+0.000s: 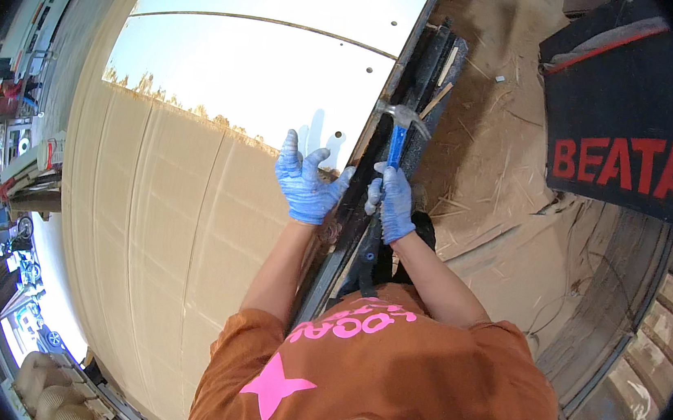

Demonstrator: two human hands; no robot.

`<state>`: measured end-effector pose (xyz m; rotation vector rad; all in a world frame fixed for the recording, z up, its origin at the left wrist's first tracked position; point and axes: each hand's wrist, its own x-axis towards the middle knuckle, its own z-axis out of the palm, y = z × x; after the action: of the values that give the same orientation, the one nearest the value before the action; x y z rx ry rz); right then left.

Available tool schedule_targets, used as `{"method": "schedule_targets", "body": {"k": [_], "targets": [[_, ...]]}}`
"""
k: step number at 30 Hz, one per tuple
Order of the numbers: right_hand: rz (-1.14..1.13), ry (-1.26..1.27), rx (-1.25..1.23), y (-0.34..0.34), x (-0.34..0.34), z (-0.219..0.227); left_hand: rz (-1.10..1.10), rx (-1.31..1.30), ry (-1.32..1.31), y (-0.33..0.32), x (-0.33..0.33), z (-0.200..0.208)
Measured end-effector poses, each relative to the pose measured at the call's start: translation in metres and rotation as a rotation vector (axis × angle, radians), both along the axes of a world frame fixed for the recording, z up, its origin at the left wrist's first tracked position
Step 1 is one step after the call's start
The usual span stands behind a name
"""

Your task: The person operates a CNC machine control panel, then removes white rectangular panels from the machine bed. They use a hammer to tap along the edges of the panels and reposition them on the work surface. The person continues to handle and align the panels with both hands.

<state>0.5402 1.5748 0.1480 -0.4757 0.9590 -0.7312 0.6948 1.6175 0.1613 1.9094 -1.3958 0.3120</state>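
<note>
My right hand (pixel 390 203), in a blue-and-white work glove, is closed around the blue handle of a claw hammer (pixel 396 147). The hammer's metal head lies at the dark edge rail (pixel 341 239) of a large flat surface. My left hand (pixel 306 186), gloved the same way, has its fingers spread and holds nothing. It rests at or just over the surface's right edge; contact is hard to tell. Under and beyond it lies a bright white panel (pixel 254 62) with small dark holes along its right side, and a tan, dusty-looking part (pixel 168 176) nearer me.
Thin wood strips (pixel 438 98) lie on the dark rail beyond the hammer. Sandy ground (pixel 488 169) with scattered splinters is on the right, beside a black sheet (pixel 625 117) with red lettering. Motorcycles (pixel 31 268) and stuffed sacks (pixel 59 394) appear at the far left.
</note>
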Motion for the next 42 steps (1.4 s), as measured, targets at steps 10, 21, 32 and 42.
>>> {"method": "schedule_targets", "body": {"k": [10,21,32,42], "targets": [[-0.183,-0.001,-0.034,-0.008,0.003,0.002,-0.031,-0.065,-0.003,0.001,0.001,-0.003],[0.086,0.047,0.021,-0.010,-0.005,0.005,-0.019,-0.083,-0.016,0.002,-0.003,-0.004],[-0.017,0.063,0.052,-0.007,0.007,0.012,-0.034,-0.072,-0.007,0.002,-0.004,-0.006],[0.012,0.052,-0.007,-0.016,-0.004,0.001,-0.047,-0.047,-0.036,0.002,-0.003,-0.006]]}}
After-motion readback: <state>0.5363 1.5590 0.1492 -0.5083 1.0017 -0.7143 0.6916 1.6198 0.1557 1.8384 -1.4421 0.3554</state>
